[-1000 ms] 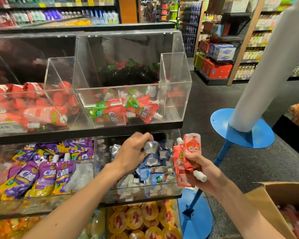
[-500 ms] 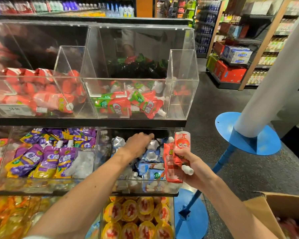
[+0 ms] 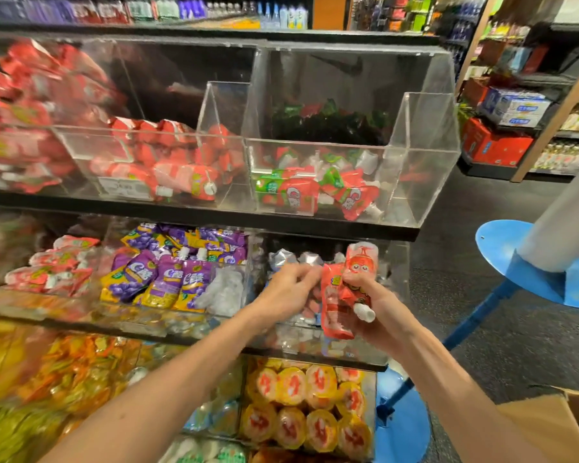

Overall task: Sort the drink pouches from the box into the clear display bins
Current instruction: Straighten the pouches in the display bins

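up on the top shelf, left of centre, sits a clear bin (image 3: 121, 130) of red pouches with white caps. by colour it looks the likeliest home for what is being held, though the blur leaves the match unsure. below it and to the right, the left hand (image 3: 290, 290) is at the near edge of the red drink pouches (image 3: 335, 302), fingers curled. i cannot tell whether it has pinched one or only touches it. the pouches stand almost upright, long axis near vertical, white cap low and to the right, gripped from the right by the right hand (image 3: 378, 315). so the left hand is nearer the target bin, and the move is up and leftward. the box (image 3: 549, 426) lies low at the far right.
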